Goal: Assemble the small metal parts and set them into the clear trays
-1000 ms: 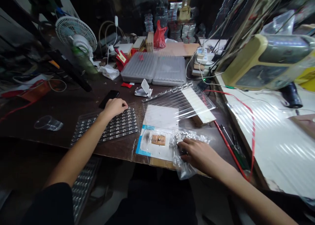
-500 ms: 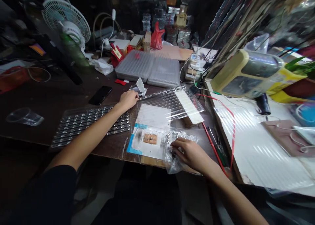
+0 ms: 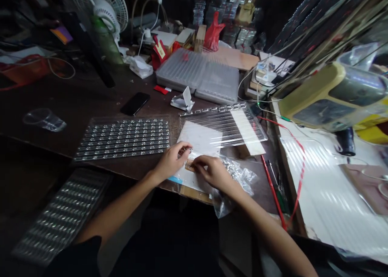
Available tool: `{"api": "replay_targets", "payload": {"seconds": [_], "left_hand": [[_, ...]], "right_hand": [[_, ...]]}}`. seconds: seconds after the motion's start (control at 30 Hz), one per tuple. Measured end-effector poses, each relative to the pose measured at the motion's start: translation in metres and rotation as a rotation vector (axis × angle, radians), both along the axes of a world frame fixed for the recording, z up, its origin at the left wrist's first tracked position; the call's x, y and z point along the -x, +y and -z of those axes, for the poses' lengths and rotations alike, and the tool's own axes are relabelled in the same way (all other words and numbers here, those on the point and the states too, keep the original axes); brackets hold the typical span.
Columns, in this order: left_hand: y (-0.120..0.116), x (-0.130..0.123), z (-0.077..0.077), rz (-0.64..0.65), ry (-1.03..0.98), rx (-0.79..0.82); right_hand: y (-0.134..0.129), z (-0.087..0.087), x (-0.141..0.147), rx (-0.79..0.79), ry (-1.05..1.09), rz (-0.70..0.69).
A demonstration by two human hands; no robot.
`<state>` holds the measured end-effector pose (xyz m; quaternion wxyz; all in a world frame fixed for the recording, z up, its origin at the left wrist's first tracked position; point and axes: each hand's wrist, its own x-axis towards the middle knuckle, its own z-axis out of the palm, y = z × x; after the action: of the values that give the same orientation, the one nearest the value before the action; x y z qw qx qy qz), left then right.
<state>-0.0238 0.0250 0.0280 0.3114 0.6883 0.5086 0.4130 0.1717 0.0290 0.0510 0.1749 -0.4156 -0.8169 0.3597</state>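
My left hand (image 3: 174, 160) is closed, its fingertips pinching a small shiny piece (image 3: 189, 149) above a white sheet. My right hand (image 3: 214, 173) is closed too, thumb and fingers together at a small brown block (image 3: 190, 165); whatever they hold is hidden. Under both hands lies the white sheet (image 3: 201, 133) with a blue edge. Beside my right hand, a clear plastic bag (image 3: 242, 176) holds many small shiny parts. Left of my hands is a clear ribbed tray (image 3: 124, 137) filled with rows of dark, shiny pieces. Another ribbed tray (image 3: 212, 125) has pieces along its far row.
A phone (image 3: 135, 103), a white folding stand (image 3: 183, 100) and a clear plastic cup (image 3: 45, 119) rest on the dark table. Stacked clear trays (image 3: 197, 75) lie farther back. Another filled tray (image 3: 63, 216) sits lower left. A red strap (image 3: 300, 168) runs along the right side.
My left hand has come back from the far tray's top row to the white sheet. My right hand has moved left from the bag to the brown block. The view has shifted.
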Motion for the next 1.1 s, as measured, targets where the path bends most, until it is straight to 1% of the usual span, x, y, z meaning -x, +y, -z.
{"api": "replay_targets", "payload": {"seconds": [0.07,0.13,0.2,0.3,0.4,0.53,0.63,0.83,1.0,1.1], "left_hand": [[-0.01,0.0,0.01,-0.004,-0.041,0.049],[-0.014,0.002,0.014,-0.022,-0.046,0.063],[-0.015,0.003,0.014,-0.022,-0.025,0.046],[-0.016,0.002,0.011,0.059,0.012,0.0],[-0.017,0.001,0.011,0.122,0.079,-0.019],[-0.018,0.001,0.015,0.133,0.167,-0.051],[-0.018,0.002,0.017,0.176,0.174,-0.07],[-0.02,-0.001,0.015,0.144,0.218,-0.126],[-0.02,0.0,0.016,0.176,0.245,-0.16],[-0.02,0.001,0.017,0.196,0.271,-0.166]], "right_hand": [[-0.001,0.002,-0.001,0.006,0.03,-0.006],[-0.001,0.003,-0.004,-0.012,0.053,-0.015],[0.001,0.002,-0.006,-0.042,0.066,0.031],[0.004,0.003,-0.01,-0.089,0.072,0.153],[0.005,0.007,-0.011,-0.125,0.105,0.193],[0.004,0.012,-0.012,-0.126,0.13,0.16],[0.003,0.012,-0.013,-0.115,0.122,0.131],[0.002,0.013,-0.013,-0.115,0.12,0.11],[0.001,0.019,-0.013,-0.103,0.108,0.054],[0.0,0.022,-0.012,-0.104,0.067,0.058]]}}
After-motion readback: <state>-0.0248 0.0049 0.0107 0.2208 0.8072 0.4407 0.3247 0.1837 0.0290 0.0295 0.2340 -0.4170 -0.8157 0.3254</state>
